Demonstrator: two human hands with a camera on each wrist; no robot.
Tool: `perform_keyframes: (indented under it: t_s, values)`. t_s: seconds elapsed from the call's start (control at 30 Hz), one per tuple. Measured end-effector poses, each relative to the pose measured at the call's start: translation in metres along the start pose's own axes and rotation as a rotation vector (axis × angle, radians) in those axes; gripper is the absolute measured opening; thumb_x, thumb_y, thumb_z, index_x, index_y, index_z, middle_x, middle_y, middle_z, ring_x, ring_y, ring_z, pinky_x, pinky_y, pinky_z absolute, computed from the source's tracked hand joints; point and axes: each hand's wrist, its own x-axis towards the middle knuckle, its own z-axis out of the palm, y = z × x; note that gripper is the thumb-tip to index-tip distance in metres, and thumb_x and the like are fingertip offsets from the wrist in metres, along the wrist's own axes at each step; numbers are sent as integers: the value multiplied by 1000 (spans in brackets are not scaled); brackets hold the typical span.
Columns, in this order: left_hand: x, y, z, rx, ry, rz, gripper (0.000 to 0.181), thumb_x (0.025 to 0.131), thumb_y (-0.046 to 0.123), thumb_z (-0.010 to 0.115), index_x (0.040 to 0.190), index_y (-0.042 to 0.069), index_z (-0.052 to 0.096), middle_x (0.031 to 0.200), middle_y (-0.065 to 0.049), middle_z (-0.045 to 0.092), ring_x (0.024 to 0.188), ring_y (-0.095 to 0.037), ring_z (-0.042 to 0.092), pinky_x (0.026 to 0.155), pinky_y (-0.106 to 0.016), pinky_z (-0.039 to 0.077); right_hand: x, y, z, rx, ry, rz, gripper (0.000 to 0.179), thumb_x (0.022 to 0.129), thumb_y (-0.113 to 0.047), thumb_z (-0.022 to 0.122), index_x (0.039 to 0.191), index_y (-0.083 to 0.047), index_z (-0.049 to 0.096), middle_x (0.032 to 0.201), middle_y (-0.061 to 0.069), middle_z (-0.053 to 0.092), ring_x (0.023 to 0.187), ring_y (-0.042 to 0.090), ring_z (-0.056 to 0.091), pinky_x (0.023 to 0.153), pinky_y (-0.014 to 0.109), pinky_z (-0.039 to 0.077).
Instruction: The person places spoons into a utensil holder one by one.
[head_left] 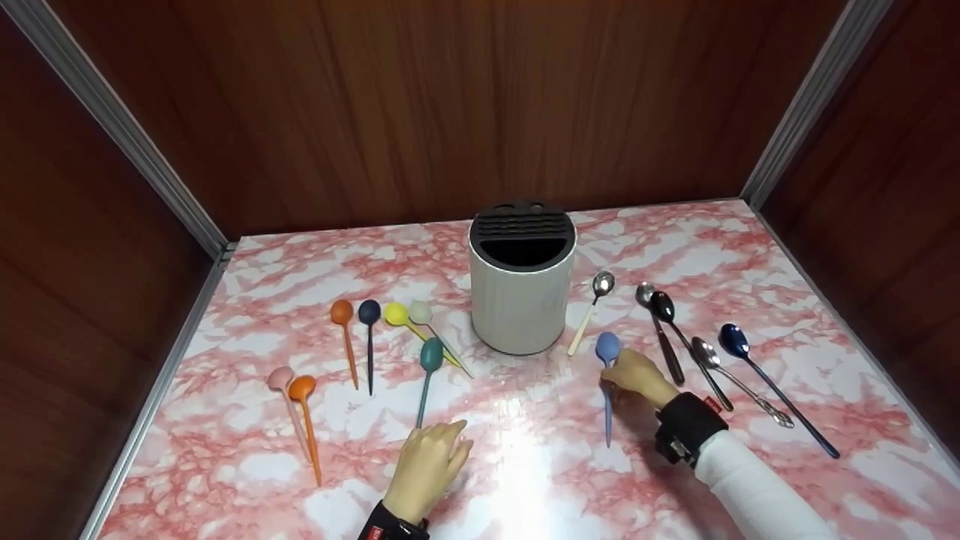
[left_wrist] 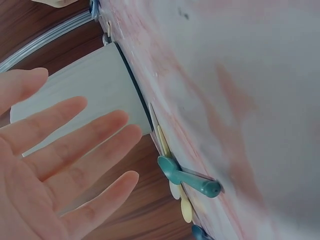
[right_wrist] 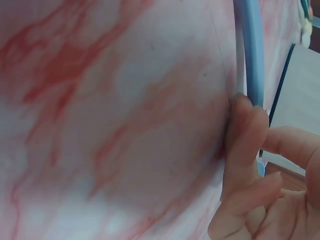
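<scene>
My right hand point(head_left: 639, 375) pinches a periwinkle-blue spoon point(head_left: 608, 346) by its handle, just below the bowl. In the right wrist view, the thumb and fingertips meet around the blue handle point(right_wrist: 253, 55), which lies close over the tabletop. My left hand point(head_left: 426, 469) is held near the front with its fingers spread and relaxed, holding nothing. Nearest to it is a teal spoon point(head_left: 431, 355), whose handle end sits just beyond the fingers. The left wrist view shows the open palm point(left_wrist: 30, 185) and the teal spoon point(left_wrist: 192, 183) apart from it.
A light grey utensil holder point(head_left: 520, 311) with a black slotted top stands at the centre back. Left of it lie several coloured spoons, among them a yellow spoon point(head_left: 396, 313) and an orange spoon point(head_left: 303, 388). To the right are several metal spoons, including a dark-blue spoon point(head_left: 735, 341).
</scene>
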Motion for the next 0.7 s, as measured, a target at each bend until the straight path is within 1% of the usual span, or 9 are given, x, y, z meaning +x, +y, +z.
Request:
perform_keyframes:
  t_s: [0.13,0.27,0.37,0.5,0.57,0.63,0.7]
  values:
    - [0,0,1,5,1,3,21,86,15,70,100,-1,71,87,-11,71,78,-27,67,69,-39,51,0,0,0,26,-11,-14,17,79,-5,59,62,-4,59,50,-3,54,43,7,52,46,20,41]
    - [0,0,2,6,-2,2,21,86,15,70,100,-1,71,87,-11,71,78,-27,68,68,-38,50,-3,-1,-3,41,-8,-23,16,79,-5,60,63,-4,58,52,-2,54,45,8,52,48,21,43]
    - [0,0,1,7,-2,4,21,86,14,70,100,-1,71,86,-11,70,77,-27,67,68,-38,50,-5,-3,-7,64,-5,-11,16,80,-5,61,64,-5,55,56,0,53,47,9,51,48,22,44]
    - [1,0,1,5,-2,9,21,86,14,70,100,-2,71,86,-11,70,76,-28,67,68,-38,50,-7,-8,-13,50,2,-24,22,83,-6,61,65,-9,49,60,-1,48,49,9,45,46,19,39]
    - [0,1,1,1,-9,7,21,86,13,70,101,-2,71,86,-12,70,77,-28,67,69,-39,50,-8,-11,-18,47,1,-32,22,85,-7,61,66,-8,49,61,-1,47,50,9,44,46,19,37]
    - [0,1,1,-4,-18,1,21,86,13,70,101,-2,71,87,-12,70,78,-28,67,70,-40,50,-9,-14,-22,47,4,-34,21,87,-9,61,68,-5,52,61,1,51,50,11,48,45,19,38]
    - [0,1,0,-12,-27,-6,21,86,13,70,101,-1,71,87,-11,70,79,-28,67,71,-40,50,-11,-17,-28,65,-1,-40,20,90,-11,60,74,-1,57,62,4,58,51,16,56,45,21,42]
